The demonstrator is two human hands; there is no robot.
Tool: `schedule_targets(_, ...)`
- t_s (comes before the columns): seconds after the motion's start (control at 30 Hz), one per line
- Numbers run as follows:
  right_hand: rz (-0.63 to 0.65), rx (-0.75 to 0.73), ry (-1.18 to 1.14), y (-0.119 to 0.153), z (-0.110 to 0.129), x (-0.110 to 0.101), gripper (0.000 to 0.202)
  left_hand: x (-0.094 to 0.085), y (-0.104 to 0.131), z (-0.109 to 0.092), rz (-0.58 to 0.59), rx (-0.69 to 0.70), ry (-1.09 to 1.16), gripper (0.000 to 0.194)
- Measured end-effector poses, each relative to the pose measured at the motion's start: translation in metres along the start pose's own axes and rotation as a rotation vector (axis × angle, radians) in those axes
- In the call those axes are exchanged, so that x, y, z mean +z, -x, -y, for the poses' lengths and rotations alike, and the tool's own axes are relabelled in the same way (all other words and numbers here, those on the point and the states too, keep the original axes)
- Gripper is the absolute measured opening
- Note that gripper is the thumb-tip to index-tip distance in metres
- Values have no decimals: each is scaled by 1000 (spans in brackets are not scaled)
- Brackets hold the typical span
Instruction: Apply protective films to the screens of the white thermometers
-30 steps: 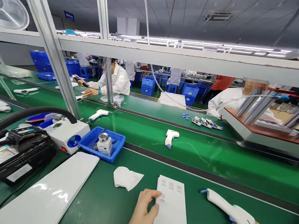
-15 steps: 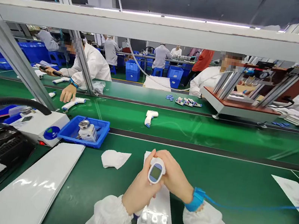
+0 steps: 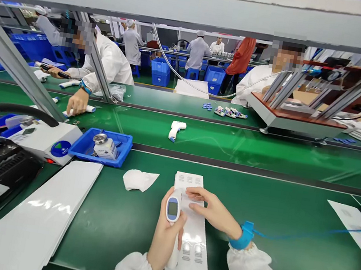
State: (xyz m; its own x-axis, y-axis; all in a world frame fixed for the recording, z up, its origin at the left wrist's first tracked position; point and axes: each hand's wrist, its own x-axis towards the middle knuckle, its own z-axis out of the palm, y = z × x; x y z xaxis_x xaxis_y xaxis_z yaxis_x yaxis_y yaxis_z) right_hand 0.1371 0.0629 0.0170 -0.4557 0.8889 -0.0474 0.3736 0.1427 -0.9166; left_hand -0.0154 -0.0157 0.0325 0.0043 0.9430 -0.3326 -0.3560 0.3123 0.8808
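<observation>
A white infrared thermometer (image 3: 173, 208) with a small grey screen in a blue frame is gripped by my left hand (image 3: 163, 240), screen towards me. Its handle points down, over a white label sheet (image 3: 194, 265). My right hand (image 3: 215, 210), wearing a blue wrist strap (image 3: 242, 236), hovers at the sheet just right of the thermometer. Its fingers are stretched out and slightly apart; no held object shows in them. Whether the fingertips touch the sheet cannot be made out.
Left of me lie a stack of white sheets (image 3: 35, 208), a crumpled white wipe (image 3: 140, 180) and a blue tray (image 3: 122, 153) with a metal-capped bottle. Another thermometer (image 3: 176, 130) lies on the green belt (image 3: 250, 148). Across it, a co-worker's hand (image 3: 78, 101) grips another thermometer. An aluminium frame (image 3: 31, 61) crosses the left.
My right hand has come off the thermometer and moved down to the label sheet. My left hand has shifted slightly left with the thermometer. The view has tilted downwards.
</observation>
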Motion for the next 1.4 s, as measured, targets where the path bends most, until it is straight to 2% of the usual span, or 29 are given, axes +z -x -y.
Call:
schedule_targets(0.13,-206,95,131,-5,-22,10,20,-4,-4,12,-105,-8,-2,72)
schedule_targets(0.23,-255,12,285,-16,-26,20,17,-6,-16,16,-141,41,-37,72)
schedule_targets(0.37,-289,-36,387,-34,-28,26,13,-9,-27,19,-150,18,-116,71)
schedule_targets(0.67,-285,-18,349,-51,-36,28,14,-11,-27,18,-133,5,-16,77)
schedule_targets(0.87,-302,5,361,-56,-31,29,16,-8,-27,15,-155,-7,-38,76)
schedule_targets(1.03,-273,-25,373,-61,-22,29,13,-11,-28,18,-129,13,-73,73)
schedule_targets(1.27,-113,-130,217,-30,-12,33,12,-14,-29,22,-121,18,-77,73)
schedule_targets(1.4,-240,-95,253,-23,-21,23,11,-13,-28,20,-123,20,-48,71)
